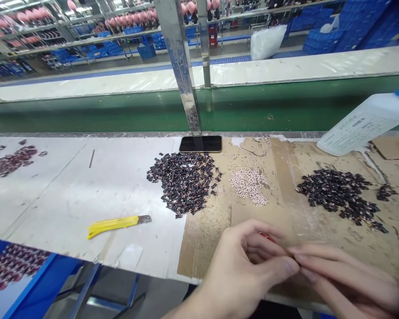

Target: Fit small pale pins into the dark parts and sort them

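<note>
The left hand (pixel 242 266) and right hand (pixel 347 277) sit over the near edge of a cardboard sheet (pixel 202 241), fingers curled and fingertips meeting; whether they grip anything cannot be told. A small red piece (pixel 266 237) shows just behind the left fingers. On the cardboard lie a pale pile (pixel 248 186) and, right of it, a dark pile (pixel 335 195). Another dark pile (pixel 182 181) straddles its left edge. Left of the cardboard rests a yellow utility knife (pixel 116 225); a phone (pixel 200 144) lies just beyond it, and a white plastic jug (pixel 365 124) lies tilted at its far right.

Black pieces (pixel 335 190) flecked with pink on stained tan cardboard (pixel 349 239)
</note>
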### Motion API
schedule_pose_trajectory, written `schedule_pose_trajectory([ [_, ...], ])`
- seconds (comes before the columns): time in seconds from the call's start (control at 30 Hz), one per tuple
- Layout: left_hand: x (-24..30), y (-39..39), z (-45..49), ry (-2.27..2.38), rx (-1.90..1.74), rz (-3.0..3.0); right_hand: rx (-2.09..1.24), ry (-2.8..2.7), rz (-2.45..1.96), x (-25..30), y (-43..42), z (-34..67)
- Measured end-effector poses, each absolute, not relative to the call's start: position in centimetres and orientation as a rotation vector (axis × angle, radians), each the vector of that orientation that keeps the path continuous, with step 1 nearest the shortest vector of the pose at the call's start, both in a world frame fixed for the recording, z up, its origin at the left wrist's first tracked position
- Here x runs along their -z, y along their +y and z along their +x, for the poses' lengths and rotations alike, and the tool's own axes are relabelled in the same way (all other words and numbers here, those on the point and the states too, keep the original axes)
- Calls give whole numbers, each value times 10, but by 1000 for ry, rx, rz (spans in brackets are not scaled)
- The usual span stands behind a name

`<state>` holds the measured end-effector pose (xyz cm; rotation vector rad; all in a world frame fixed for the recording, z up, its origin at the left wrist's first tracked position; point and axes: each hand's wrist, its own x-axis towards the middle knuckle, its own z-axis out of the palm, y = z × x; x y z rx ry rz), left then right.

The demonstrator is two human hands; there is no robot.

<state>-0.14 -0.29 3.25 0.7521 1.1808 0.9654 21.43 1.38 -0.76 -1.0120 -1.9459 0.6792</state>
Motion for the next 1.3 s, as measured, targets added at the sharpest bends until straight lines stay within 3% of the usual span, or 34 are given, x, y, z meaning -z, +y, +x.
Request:
schedule_pose_trajectory([
  [0.1,-25,16,-43,1908,-814,1766,-414,-1959,-1155,17,43,236],
  [0.2,-16,36,-84,2241,-688,1861,-173,-2038,-1258,27,73,268],
  [0.47,-13,53,-103,2285,-317,1942,42,-2129,-1246,23,98,255],
  [0.67,-21,63,-104,2287,-265,1812,-268,-2390,-1190,5,109,166],
  [0.9,-21,71,-105,2235,-431,1643,-342,-2514,-1173,8,123,133],
  [1.1,-18,64,-111,2071,-788,1477,-392,-2478,-1195,7,124,131],
  [1.3,-24,42,-109,1604,-1159,1023,-493,-2313,-1209,7,124,133],
])
